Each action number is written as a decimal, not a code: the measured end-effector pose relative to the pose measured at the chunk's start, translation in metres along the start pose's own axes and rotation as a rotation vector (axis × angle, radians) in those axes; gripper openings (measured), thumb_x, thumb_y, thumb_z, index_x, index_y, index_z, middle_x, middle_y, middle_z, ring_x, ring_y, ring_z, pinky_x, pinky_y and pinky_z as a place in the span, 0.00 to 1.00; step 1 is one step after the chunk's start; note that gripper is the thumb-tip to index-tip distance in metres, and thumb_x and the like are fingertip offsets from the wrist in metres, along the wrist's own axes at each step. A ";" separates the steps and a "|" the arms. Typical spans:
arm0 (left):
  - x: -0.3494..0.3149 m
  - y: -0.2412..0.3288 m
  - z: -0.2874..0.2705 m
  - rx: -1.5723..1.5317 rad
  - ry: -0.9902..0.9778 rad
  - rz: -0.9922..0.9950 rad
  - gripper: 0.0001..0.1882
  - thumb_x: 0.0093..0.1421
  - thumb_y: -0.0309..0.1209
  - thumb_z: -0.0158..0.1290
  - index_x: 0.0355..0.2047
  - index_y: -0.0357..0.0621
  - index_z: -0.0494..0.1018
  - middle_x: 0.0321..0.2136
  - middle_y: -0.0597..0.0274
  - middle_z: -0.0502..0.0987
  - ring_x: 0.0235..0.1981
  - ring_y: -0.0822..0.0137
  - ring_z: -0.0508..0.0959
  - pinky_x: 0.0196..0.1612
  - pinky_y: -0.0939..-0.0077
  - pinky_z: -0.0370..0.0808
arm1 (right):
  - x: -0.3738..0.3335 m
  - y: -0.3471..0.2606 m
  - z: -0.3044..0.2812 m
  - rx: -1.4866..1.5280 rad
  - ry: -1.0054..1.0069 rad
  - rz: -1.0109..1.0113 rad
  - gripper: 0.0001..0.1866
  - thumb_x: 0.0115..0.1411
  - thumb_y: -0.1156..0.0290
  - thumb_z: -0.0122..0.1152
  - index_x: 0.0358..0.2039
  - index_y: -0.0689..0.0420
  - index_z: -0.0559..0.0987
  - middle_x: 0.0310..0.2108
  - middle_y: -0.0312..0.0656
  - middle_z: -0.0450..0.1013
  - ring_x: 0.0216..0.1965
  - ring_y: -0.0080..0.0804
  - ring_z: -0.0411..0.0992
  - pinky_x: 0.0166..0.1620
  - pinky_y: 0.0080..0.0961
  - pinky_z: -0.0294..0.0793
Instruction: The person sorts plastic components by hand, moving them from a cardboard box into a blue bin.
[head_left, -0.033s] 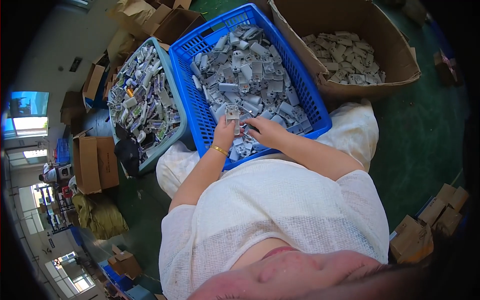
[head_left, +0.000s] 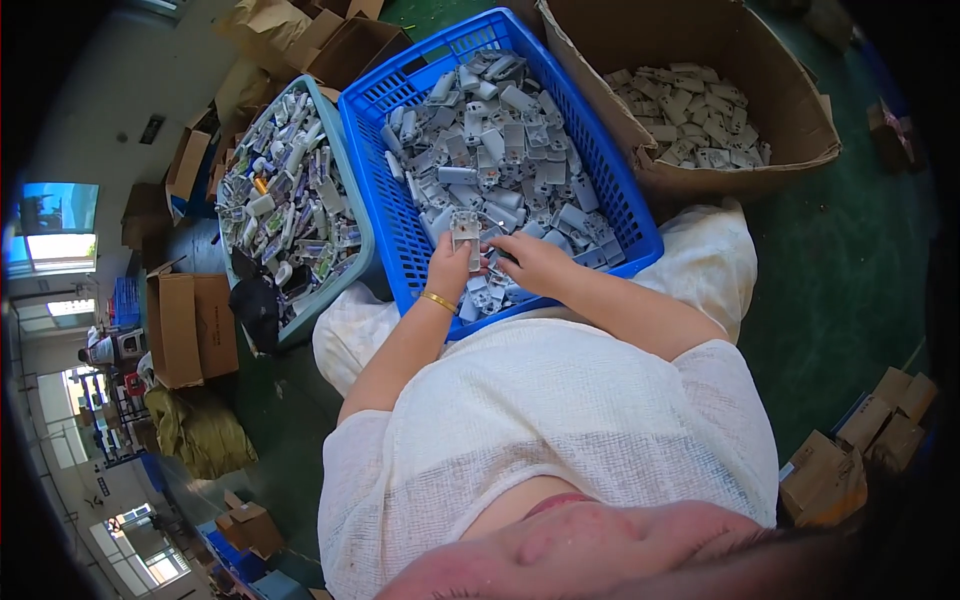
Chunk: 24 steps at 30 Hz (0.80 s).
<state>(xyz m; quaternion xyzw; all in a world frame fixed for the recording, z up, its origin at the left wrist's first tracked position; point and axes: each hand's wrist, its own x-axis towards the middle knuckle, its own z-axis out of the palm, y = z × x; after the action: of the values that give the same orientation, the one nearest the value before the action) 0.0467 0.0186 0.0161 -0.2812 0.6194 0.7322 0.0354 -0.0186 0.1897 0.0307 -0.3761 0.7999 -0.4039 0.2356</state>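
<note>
My left hand [head_left: 450, 270] is closed around a pale grey plastic housing [head_left: 464, 230], with its thumb laid on the part and the open inner side turned up. Close beside it, my right hand [head_left: 537, 264] is bent inward, fingers curled together near the housing. Whatever may sit between those fingertips is too small to make out. Both hands are over the near part of a blue slatted basket [head_left: 372, 150], which rests at my lap. Heaped inside are many similar grey and white plastic housings [head_left: 500, 145], some with small metal bits showing.
Left of the basket stands a teal tub [head_left: 366, 235] of mixed small plastic parts, with a black bag [head_left: 255, 312] at its near end. A large cardboard box [head_left: 700, 183] with flat pale pieces is at the right. More cartons [head_left: 175, 330] and an olive sack [head_left: 200, 430] lie around.
</note>
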 end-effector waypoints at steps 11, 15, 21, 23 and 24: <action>-0.007 -0.001 0.006 0.143 -0.003 0.018 0.10 0.58 0.24 0.39 0.42 0.40 0.60 0.27 0.56 0.73 0.19 0.70 0.74 0.19 0.76 0.76 | -0.006 -0.005 0.002 -0.114 0.024 -0.030 0.17 0.56 0.66 0.50 0.47 0.51 0.69 0.33 0.46 0.68 0.33 0.44 0.70 0.34 0.37 0.69; -0.004 0.002 0.014 0.129 0.106 -0.019 0.10 0.58 0.25 0.39 0.42 0.42 0.61 0.27 0.57 0.72 0.19 0.70 0.73 0.20 0.76 0.75 | -0.005 -0.006 0.014 -0.116 0.096 -0.002 0.15 0.56 0.67 0.47 0.44 0.53 0.69 0.33 0.49 0.69 0.33 0.47 0.70 0.34 0.40 0.70; -0.002 0.000 0.025 0.045 0.182 -0.084 0.11 0.58 0.26 0.40 0.42 0.44 0.62 0.29 0.58 0.72 0.22 0.71 0.73 0.22 0.75 0.75 | 0.004 0.001 0.016 -0.066 0.143 0.072 0.14 0.56 0.67 0.46 0.44 0.54 0.69 0.32 0.50 0.69 0.33 0.48 0.70 0.34 0.40 0.69; 0.001 0.000 0.024 0.032 0.176 -0.065 0.12 0.58 0.26 0.40 0.43 0.44 0.62 0.29 0.58 0.73 0.22 0.71 0.73 0.22 0.75 0.75 | 0.004 0.002 0.012 -0.072 0.138 0.057 0.14 0.57 0.67 0.47 0.44 0.53 0.69 0.32 0.49 0.69 0.34 0.47 0.70 0.34 0.38 0.69; 0.002 0.000 0.022 0.031 0.177 -0.065 0.12 0.58 0.26 0.40 0.43 0.44 0.62 0.29 0.58 0.73 0.22 0.71 0.73 0.22 0.75 0.75 | 0.003 0.002 0.009 -0.078 0.109 0.031 0.14 0.56 0.67 0.47 0.43 0.53 0.70 0.32 0.48 0.69 0.34 0.46 0.70 0.35 0.38 0.69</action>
<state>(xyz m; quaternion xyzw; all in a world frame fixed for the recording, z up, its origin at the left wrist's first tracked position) 0.0372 0.0388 0.0166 -0.3645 0.6216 0.6933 0.0086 -0.0153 0.1844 0.0237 -0.3503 0.8324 -0.3884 0.1830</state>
